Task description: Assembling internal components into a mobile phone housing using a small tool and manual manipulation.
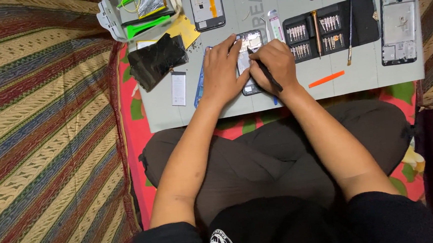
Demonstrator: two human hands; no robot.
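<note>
Grey mat point(275, 95) lay on a striped rug point(41, 122). Left hand point(221, 71) pressed flat on an opened phone point(249, 42); right hand point(273, 63) clenched a black tool point(269, 76).

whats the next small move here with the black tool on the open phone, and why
Probably ease the tip of the black tool a little further into the upper part of the opened phone while keeping it pinned. The right hand grips the tool like a pen, tip on the phone's insides, and the left hand lies flat, steadying it on the grey mat.
</note>
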